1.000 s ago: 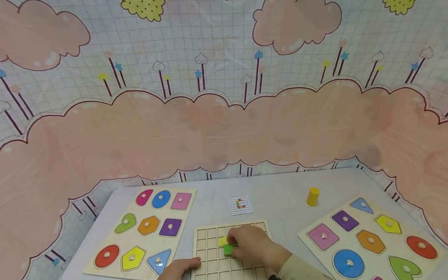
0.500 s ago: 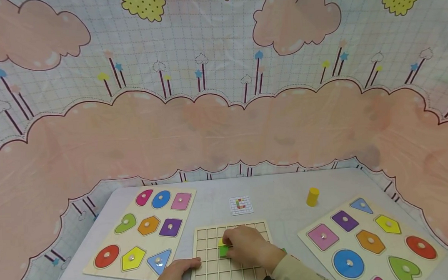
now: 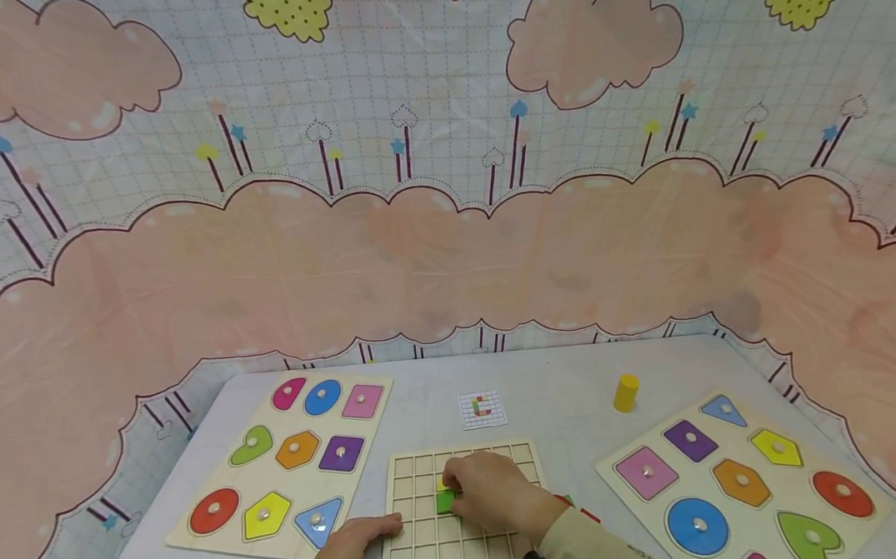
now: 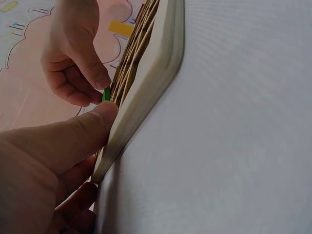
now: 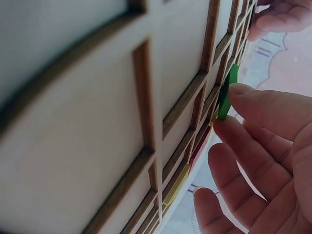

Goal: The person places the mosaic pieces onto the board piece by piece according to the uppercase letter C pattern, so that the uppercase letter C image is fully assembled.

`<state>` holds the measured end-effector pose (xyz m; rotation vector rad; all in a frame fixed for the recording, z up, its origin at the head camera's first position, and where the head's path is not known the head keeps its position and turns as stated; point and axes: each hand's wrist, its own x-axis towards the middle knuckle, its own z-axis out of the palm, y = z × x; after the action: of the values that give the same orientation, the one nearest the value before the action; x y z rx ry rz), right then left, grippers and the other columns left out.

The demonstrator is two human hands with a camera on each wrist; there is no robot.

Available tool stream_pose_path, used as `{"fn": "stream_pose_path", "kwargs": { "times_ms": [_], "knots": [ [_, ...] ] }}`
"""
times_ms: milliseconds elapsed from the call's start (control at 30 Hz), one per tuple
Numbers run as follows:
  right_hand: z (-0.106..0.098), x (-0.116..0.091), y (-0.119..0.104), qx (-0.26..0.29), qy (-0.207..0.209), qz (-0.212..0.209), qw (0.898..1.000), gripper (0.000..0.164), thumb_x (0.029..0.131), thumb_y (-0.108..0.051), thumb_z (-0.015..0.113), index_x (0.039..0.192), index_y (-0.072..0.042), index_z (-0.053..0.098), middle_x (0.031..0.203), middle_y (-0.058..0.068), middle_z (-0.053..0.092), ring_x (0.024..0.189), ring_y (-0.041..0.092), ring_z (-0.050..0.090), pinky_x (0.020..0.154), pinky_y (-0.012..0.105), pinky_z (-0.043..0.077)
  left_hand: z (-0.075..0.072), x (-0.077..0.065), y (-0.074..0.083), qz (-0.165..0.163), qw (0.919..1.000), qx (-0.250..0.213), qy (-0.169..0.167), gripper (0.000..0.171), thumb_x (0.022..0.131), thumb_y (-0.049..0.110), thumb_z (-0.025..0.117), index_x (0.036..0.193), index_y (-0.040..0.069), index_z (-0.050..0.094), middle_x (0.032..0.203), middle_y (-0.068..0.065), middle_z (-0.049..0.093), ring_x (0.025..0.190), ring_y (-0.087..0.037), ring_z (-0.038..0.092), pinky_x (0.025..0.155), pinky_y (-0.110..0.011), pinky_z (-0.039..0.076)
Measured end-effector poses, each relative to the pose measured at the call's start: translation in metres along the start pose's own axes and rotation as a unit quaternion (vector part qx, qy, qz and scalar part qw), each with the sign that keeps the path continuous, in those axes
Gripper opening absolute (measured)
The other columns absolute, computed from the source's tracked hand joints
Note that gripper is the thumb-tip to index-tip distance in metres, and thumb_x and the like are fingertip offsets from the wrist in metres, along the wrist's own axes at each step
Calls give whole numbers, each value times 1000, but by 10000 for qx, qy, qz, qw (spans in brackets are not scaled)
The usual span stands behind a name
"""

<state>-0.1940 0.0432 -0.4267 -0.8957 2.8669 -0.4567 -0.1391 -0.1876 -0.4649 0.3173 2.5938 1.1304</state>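
Observation:
My right hand [image 3: 495,490] pinches a small green square block [image 3: 445,502] between thumb and fingers. It holds the block low over a wooden grid board [image 3: 415,556], just on the near side of a yellow block [image 3: 442,482]. In the right wrist view the green block [image 5: 228,92] stands tilted at the grid's bars; a red block [image 5: 200,146] and a yellow block [image 5: 176,185] sit in cells beyond it. My left hand [image 3: 350,550] holds the board's left edge, its thumb [image 4: 105,113] at the rim and the other fingers curled against the side.
A small pattern card [image 3: 483,409] lies behind the board, and a yellow cylinder [image 3: 626,393] stands at the back right. Shape-puzzle boards lie left [image 3: 278,504] and right [image 3: 707,472]. Red pieces [image 3: 589,515] peek out beside the right sleeve.
My right hand has shifted slightly left with the green block, bringing it in line with the yellow one. Red and green pieces now show beside the sleeve. The left hand has not moved.

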Motion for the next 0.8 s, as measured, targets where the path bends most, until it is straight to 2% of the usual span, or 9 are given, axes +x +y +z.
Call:
{"fn": "stream_pose_path", "kwargs": {
  "times_ms": [400,600,800],
  "knots": [
    [1,0,0,76,-5,33,10000,18,85,-22,78,101,-17,71,86,-14,63,78,3,54,75,27,51,0,0,1,-64,10000,-30,-35,50,76,13,88,121,3,69,130,-13,64,124,-47,51,101,-64,41],
    [1,0,1,85,-1,-40,10000,18,86,-22,77,102,-17,71,87,-14,64,79,4,56,76,27,51,1,0,2,-197,9998,-81,-38,51,75,13,88,121,4,69,130,-13,64,124,-47,50,100,-65,41],
    [1,0,1,164,-26,-21,9999,19,85,-22,78,103,-17,71,88,-15,64,82,4,56,78,27,51,0,0,3,-162,9998,-22,-66,51,75,13,88,121,3,68,130,-13,64,124,-47,50,101,-65,41]
  ]
}}
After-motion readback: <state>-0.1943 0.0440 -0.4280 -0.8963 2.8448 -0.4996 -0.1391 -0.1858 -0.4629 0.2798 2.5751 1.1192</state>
